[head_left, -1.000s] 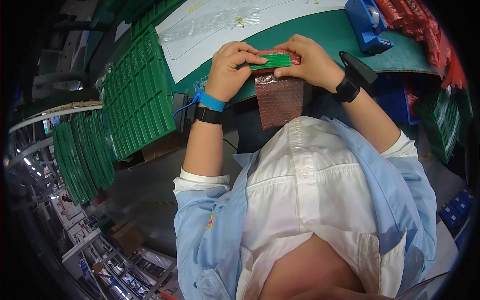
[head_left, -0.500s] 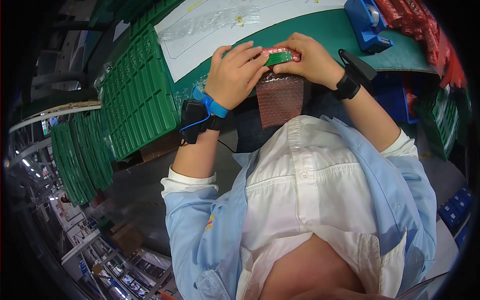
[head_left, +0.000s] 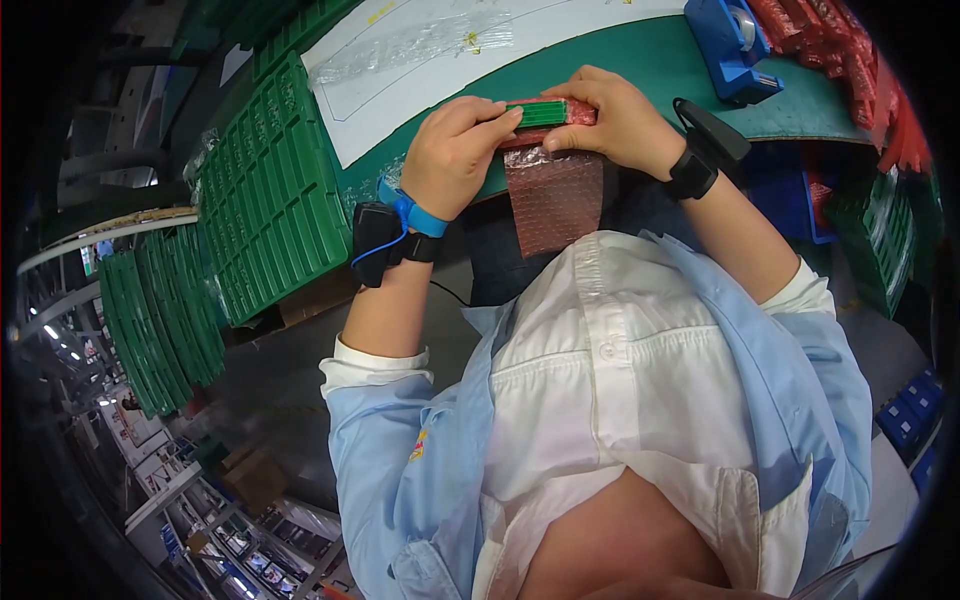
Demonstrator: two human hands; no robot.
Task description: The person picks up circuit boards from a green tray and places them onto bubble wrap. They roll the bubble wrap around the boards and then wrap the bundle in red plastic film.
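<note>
A small stack of narrow green strips [head_left: 541,114], which look like circuit boards, lies on red bubble wrap [head_left: 556,205] at the front edge of the table. My left hand [head_left: 455,152] pinches the left end of the stack between thumb and fingers. On the other side my right hand [head_left: 622,122] is closed round the right end, with folded bubble wrap under its thumb and fingers. The loose part of the wrap hangs over the table edge toward my body.
A blue tape dispenser [head_left: 735,50] stands at the back right beside a pile of red bubble-wrapped packs [head_left: 835,50]. Left of my hands leans a green slotted tray [head_left: 270,190]. Clear plastic wrap [head_left: 415,48] lies on a white sheet [head_left: 375,110] at the back.
My left hand has drawn its fingers in from over the bundle to a pinch at its left end. The green stack has shifted slightly left and shows more of its length.
</note>
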